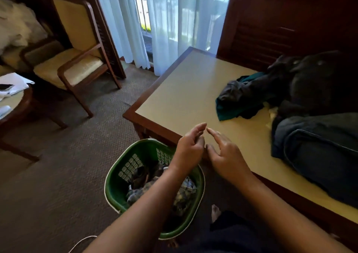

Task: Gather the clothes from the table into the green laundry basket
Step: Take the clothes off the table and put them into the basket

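Green basket (pixel 124 177) sits below both empty hands.

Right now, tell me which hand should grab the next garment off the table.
Probably the right hand: it hovers empty over the table, nearer the teal cloth and jeans. The left hand is over the green basket.

Left hand (pixel 190 146) and right hand (pixel 225 153) side by side, empty, fingers loosely spread, fingertips nearly touching.
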`<state>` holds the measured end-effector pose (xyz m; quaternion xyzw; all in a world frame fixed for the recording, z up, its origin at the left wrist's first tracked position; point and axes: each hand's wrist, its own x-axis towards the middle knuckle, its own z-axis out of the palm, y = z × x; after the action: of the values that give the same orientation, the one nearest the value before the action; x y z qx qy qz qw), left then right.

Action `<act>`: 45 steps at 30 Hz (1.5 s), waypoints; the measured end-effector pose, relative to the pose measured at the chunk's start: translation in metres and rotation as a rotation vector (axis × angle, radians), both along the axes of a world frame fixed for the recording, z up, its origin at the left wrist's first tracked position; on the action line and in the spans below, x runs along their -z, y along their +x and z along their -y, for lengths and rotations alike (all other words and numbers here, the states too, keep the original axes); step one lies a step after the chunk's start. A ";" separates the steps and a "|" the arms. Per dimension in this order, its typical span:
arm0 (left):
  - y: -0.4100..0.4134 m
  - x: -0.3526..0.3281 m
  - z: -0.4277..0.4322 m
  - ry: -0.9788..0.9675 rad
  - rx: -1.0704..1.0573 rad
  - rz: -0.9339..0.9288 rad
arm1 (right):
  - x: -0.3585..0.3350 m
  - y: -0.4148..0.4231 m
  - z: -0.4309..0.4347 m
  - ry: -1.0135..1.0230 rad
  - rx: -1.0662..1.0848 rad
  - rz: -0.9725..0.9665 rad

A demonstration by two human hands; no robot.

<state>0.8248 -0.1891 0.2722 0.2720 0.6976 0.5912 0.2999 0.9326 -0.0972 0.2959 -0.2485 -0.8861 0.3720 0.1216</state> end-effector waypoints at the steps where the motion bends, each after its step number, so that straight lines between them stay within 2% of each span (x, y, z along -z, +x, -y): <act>1: 0.000 -0.004 -0.017 0.002 0.022 -0.033 | -0.004 0.003 -0.012 0.016 0.039 -0.011; 7: 0.003 -0.019 -0.130 0.014 0.067 -0.155 | -0.028 0.023 -0.102 0.030 0.211 -0.081; 12: -0.002 -0.027 -0.237 -0.055 0.071 -0.226 | -0.045 0.047 -0.184 0.017 0.275 -0.086; 15: -0.017 -0.020 -0.298 -0.237 0.043 -0.450 | -0.052 0.061 -0.231 0.007 0.277 -0.071; 17: -0.025 -0.015 -0.327 -0.448 0.072 -0.547 | -0.053 0.068 -0.259 0.014 0.260 -0.067; 20: -0.030 -0.003 -0.357 -0.720 0.129 -0.561 | -0.050 0.077 -0.292 -0.002 0.213 -0.063; 22: -0.029 0.002 -0.369 -0.764 0.141 -0.569 | -0.048 0.081 -0.308 -0.017 0.187 -0.073; 24: -0.029 -0.003 -0.374 -0.636 0.181 -0.443 | -0.048 0.082 -0.326 0.036 0.212 -0.112; 27: -0.018 -0.029 -0.376 -0.344 0.235 -0.146 | -0.046 0.075 -0.367 0.212 0.383 -0.099; 28: -0.013 -0.041 -0.376 -0.272 0.254 -0.106 | -0.044 0.072 -0.383 0.219 0.452 -0.046; 30: -0.003 -0.059 -0.383 -0.171 0.279 -0.098 | -0.040 0.064 -0.411 0.103 0.570 0.108; 32: 0.005 -0.070 -0.389 -0.128 0.277 -0.145 | -0.032 0.058 -0.429 0.096 0.586 0.264; 34: 0.009 -0.071 -0.397 -0.111 0.259 -0.158 | -0.031 0.054 -0.437 0.113 0.550 0.291; 36: 0.013 -0.070 -0.399 -0.096 0.210 -0.066 | -0.040 0.053 -0.438 0.103 0.501 0.204; 38: 0.016 -0.069 -0.403 -0.091 0.119 0.214 | -0.050 0.063 -0.427 -0.013 0.415 0.107; 40: 0.019 -0.067 -0.409 -0.101 0.067 0.499 | -0.061 0.082 -0.405 -0.211 0.220 0.059; 41: 0.024 -0.068 -0.411 -0.104 0.082 0.573 | -0.065 0.092 -0.393 -0.296 0.091 0.051; 43: 0.036 -0.068 -0.416 -0.103 0.121 0.630 | -0.060 0.111 -0.378 -0.392 -0.077 0.095; 45: 0.047 -0.067 -0.418 -0.103 0.169 0.611 | -0.055 0.126 -0.375 -0.447 -0.078 0.068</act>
<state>0.8720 0.2290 0.3394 0.1232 0.5794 0.5824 0.5568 1.0584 0.2773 0.3505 -0.2473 -0.7942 0.5547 0.0193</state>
